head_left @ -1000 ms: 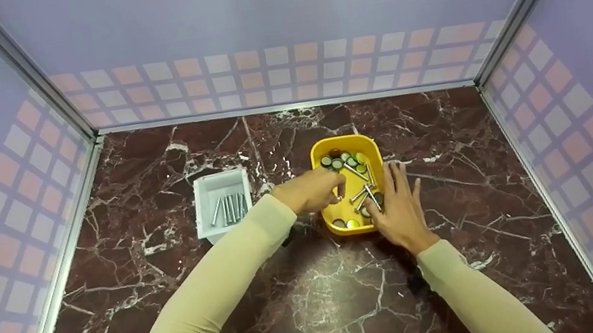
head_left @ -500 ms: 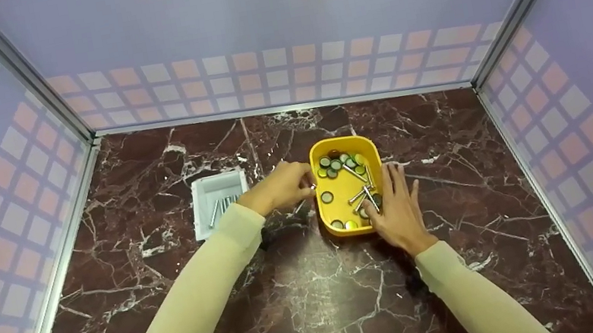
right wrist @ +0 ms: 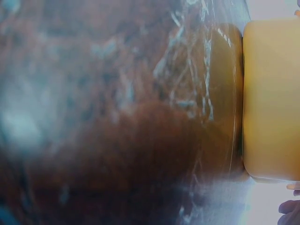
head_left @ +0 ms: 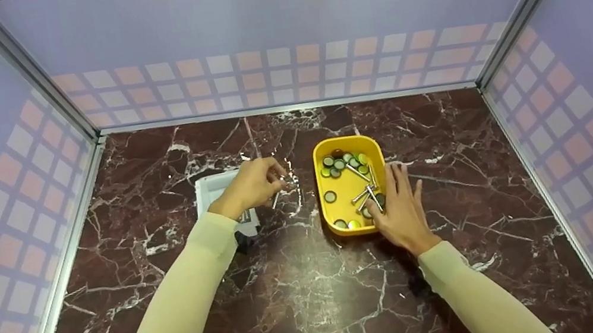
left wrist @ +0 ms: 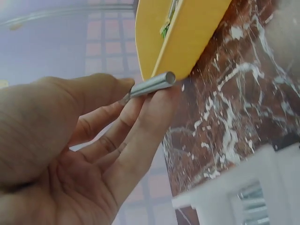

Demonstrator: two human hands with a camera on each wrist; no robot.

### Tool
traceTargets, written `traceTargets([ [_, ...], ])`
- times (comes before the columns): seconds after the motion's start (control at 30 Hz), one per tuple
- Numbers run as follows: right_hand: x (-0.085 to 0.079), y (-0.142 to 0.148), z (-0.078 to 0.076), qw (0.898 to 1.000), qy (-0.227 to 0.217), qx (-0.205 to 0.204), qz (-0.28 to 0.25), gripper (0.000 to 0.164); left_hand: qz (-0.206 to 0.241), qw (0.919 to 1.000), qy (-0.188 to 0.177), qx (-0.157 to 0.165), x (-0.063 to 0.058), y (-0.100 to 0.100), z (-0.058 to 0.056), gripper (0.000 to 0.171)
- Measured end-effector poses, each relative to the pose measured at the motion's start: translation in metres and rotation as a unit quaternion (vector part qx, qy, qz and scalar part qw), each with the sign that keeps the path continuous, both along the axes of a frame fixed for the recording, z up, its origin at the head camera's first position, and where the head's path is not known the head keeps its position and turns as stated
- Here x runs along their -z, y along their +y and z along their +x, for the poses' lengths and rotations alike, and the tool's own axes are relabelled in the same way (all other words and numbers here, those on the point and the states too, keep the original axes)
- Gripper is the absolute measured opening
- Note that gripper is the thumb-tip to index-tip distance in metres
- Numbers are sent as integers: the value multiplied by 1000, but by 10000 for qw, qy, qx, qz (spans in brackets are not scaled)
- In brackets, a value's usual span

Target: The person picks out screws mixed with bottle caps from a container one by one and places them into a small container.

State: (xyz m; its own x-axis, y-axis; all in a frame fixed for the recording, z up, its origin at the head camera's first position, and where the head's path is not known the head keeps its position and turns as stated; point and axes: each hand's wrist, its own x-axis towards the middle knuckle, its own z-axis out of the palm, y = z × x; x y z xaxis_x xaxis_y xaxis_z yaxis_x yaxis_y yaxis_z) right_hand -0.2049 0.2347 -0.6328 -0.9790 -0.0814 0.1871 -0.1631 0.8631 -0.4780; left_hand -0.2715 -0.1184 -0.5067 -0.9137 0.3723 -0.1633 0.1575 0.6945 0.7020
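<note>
Head view: left hand point(head_left: 251, 183) and sleeve point(head_left: 185, 311) cover far right and near left corners of white box point(head_left: 208, 186); metal pieces point(left wrist: 254, 204) inside mostly hidden, count unclear. Metal rod point(left wrist: 157, 83): one end hidden in left hand's grip. Yellow box point(head_left: 343, 207): near right corner behind right hand point(head_left: 403, 215). Caps point(head_left: 339, 165): markings too small to read. Right wrist view: surface point(right wrist: 117, 117) blurred, yellow box cut off by frame's right edge.

The left hand point(left wrist: 79, 159) is pinching a metal rod point(left wrist: 154, 84) between thumb and fingers point(left wrist: 152, 115), the rod's end projecting. Inboard of the tabletop point(left wrist: 225, 108) edge that is adjoining a panel point(left wrist: 159, 185) with pink squares, two containers are standing apart: a yellow container point(left wrist: 208, 33), and a white container point(left wrist: 220, 197) that is holding blurred metal pieces point(left wrist: 255, 204).
</note>
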Motion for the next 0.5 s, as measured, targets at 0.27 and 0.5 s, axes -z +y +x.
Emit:
traceTargets([
  [0.27,0,3,0,10000,-27,45,42,98,92,9962,72,-858,0,-29,1,29],
  [0.5,1,2,0,10000,-7,41,15,98,-137,9929,158,-1168,6,-50,1,32],
])
